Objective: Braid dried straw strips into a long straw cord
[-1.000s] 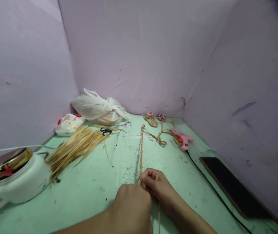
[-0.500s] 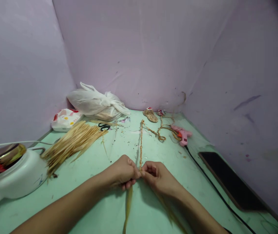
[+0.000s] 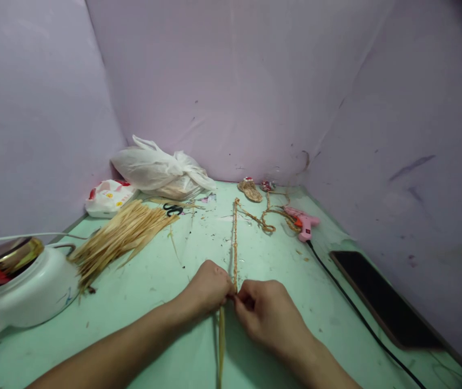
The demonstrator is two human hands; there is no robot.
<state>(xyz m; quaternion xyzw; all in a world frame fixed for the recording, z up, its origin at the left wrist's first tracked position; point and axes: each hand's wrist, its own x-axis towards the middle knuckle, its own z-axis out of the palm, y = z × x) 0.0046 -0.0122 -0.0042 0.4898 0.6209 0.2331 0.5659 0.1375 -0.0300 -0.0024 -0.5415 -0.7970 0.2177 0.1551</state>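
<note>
Both hands have closed in since half a second ago, the right hand (image 3: 269, 313) sliding nearer the camera and turning its back up, the left hand (image 3: 208, 286) barely shifted. Left and right fingertips meet, pinched on the near end of the braid (image 3: 235, 243), though the right fingertips are hidden under the knuckles. A loose flat straw (image 3: 221, 346) hangs from the pinch toward the camera and is cut off at the bottom edge. The braid is thin, knobbly and tan, running straight away over the table (image 3: 166, 302), a pale green surface flecked with scraps. A fan of dry straw strips (image 3: 121, 237) lies left, beside a glossy white pot (image 3: 28, 297), partly out of frame. Scissors (image 3: 173, 209), crumpled plastic bags (image 3: 158, 173), a pink glue gun (image 3: 302, 221) and a dark phone (image 3: 380, 297) sit farther off. Lilac walls box in three sides.
</note>
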